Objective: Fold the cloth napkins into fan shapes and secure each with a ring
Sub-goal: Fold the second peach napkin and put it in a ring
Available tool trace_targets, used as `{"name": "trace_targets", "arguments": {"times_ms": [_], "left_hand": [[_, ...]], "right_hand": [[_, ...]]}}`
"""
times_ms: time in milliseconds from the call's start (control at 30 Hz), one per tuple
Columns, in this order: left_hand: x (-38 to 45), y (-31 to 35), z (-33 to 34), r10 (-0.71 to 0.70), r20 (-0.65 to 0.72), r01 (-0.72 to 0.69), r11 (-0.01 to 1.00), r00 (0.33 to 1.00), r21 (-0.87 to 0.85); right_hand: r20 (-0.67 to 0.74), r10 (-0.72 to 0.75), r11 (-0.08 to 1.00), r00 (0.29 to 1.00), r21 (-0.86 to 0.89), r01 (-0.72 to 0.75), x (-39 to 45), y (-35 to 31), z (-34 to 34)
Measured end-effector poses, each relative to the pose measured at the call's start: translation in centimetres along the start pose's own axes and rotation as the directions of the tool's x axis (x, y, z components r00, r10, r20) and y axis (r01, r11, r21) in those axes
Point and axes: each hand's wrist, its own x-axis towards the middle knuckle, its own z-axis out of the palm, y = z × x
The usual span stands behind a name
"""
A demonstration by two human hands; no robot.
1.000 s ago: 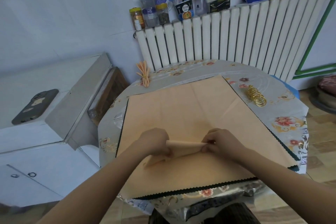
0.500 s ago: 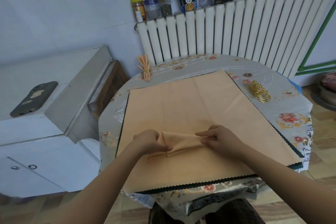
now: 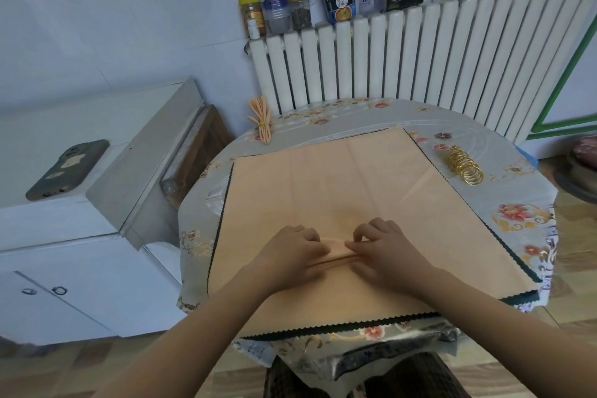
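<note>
Change: the raised fold we saw a moment ago is now pressed flat (a pleat added).
Hands: our left hand [image 3: 290, 252] and right hand [image 3: 384, 245] pinch the napkin [image 3: 339, 187] on the table [image 3: 517, 220].
Rings [image 3: 465, 166]: unused, far right.

A second ago a loose flap of the napkin [image 3: 323, 191] stood raised between the fingers of both hands. That flap has since been laid down and flattened into narrow pleats, now squeezed between the fingers. The left hand [image 3: 292, 250] and the right hand [image 3: 386, 247] have drawn closer together and lowered, their fingers pressing the stacked folds flat.
</note>
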Motion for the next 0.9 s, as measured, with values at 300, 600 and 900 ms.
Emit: {"name": "trace_targets", "arguments": {"times_ms": [300, 600, 900], "left_hand": [[1.8, 2.1, -0.9, -0.015, -0.033, 0.024, 0.946, 0.999, 0.324], [3.6, -0.8, 1.1, 0.130, -0.199, -0.043, 0.919, 0.971, 0.393], [4.9, -1.4, -0.2, 0.143, -0.245, -0.082, 0.966, 0.959, 0.246]], "right_hand": [[-0.123, -0.126, 0.987, 0.984, -0.116, 0.112, 1.4, 0.4, 0.5], [-0.047, -0.089, 0.978, 0.995, -0.192, 0.079, 1.4, 1.2, 1.4], [-0.098, 0.015, 1.000, 0.995, -0.019, -0.017, 2.0, 2.6, 0.7]]}}
